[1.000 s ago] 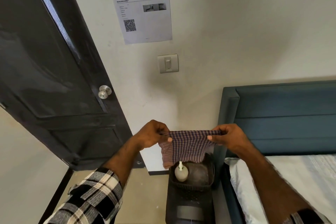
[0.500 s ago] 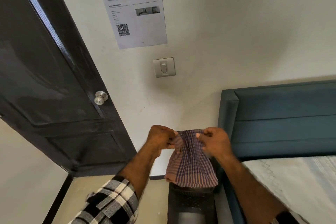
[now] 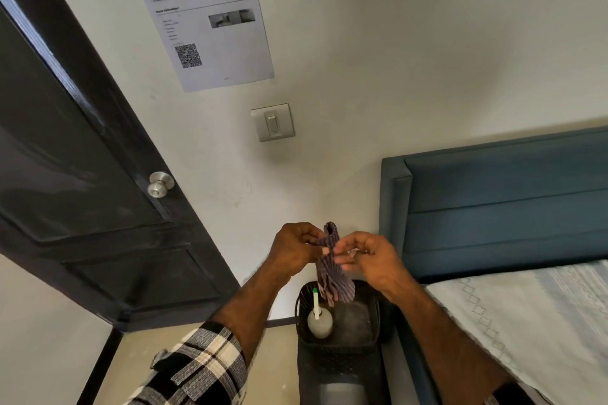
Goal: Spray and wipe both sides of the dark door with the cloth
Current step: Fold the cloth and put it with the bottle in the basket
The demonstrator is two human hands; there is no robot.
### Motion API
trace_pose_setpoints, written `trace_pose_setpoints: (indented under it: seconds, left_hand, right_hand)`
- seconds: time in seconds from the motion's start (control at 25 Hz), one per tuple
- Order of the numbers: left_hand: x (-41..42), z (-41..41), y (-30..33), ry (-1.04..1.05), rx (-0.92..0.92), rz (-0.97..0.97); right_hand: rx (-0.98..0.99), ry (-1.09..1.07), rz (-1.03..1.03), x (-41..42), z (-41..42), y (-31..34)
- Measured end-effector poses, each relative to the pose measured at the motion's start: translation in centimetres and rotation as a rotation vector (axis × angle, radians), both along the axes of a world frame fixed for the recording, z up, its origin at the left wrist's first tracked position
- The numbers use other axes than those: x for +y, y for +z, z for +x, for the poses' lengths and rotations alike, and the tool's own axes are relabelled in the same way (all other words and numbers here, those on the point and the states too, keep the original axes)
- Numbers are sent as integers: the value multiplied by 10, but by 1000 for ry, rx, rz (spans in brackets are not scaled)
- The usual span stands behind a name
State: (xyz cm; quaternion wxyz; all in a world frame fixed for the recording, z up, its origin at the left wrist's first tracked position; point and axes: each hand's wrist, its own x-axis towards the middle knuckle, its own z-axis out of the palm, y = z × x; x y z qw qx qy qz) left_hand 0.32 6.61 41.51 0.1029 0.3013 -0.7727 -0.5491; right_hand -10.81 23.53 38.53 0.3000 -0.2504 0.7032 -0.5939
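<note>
The dark door (image 3: 75, 181) fills the left side, with a silver round knob (image 3: 160, 184) on its right edge. A checked purple cloth (image 3: 334, 270) hangs folded into a narrow strip, pinched at its top between both hands. My left hand (image 3: 296, 248) grips it from the left and my right hand (image 3: 368, 256) from the right, fingers almost touching. Directly below, a white spray bottle (image 3: 318, 319) with a green-tipped nozzle stands in a black mesh basket (image 3: 339, 348).
A blue upholstered headboard (image 3: 506, 204) and a bed with pale bedding (image 3: 533, 322) lie to the right. On the cream wall are a light switch (image 3: 272, 122) and a printed notice (image 3: 210, 16). Tan floor (image 3: 138, 368) shows beneath the door.
The cloth, held spread wide a second ago, has been folded together as my hands came toward each other. It now hangs as a narrow strip. The view has shifted slightly.
</note>
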Motion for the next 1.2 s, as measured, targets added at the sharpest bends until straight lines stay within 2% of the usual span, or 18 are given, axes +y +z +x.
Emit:
trace_pose_setpoints:
  seconds: [0.08, 0.12, 0.24, 0.36, 0.52, 0.72, 0.84, 1.04, 1.2]
  left_hand:
    - [-2, -1, -3, -77, -29, -60]
    - [-1, -1, -4, -129, -50, -90]
    - [1, 0, -13, -266, -104, -159]
    - [4, 10, -31, -361, -125, -185]
    - [11, 34, -78, -387, -220, -285]
    - [28, 58, -137, -456, -334, -365]
    - [25, 61, -164, -413, -384, -333]
    - [17, 31, -229, -299, -467, -401]
    - [-5, -12, -291, -110, -454, -246]
  right_hand:
    - [276, -14, 98, 12, -14, -4]
    - [425, 69, 202, 17, -20, -7]
    - [609, 339, 394, 24, -27, -10]
    - [605, 383, 480, 36, -27, -17]
    - [663, 465, 556, 53, -12, -54]
    - [561, 542, 669, 64, 10, -100]
    - [541, 477, 693, 64, 14, -125]
    - [645, 338, 782, 39, 2, -192]
    - [725, 206, 833, 4, -27, -251]
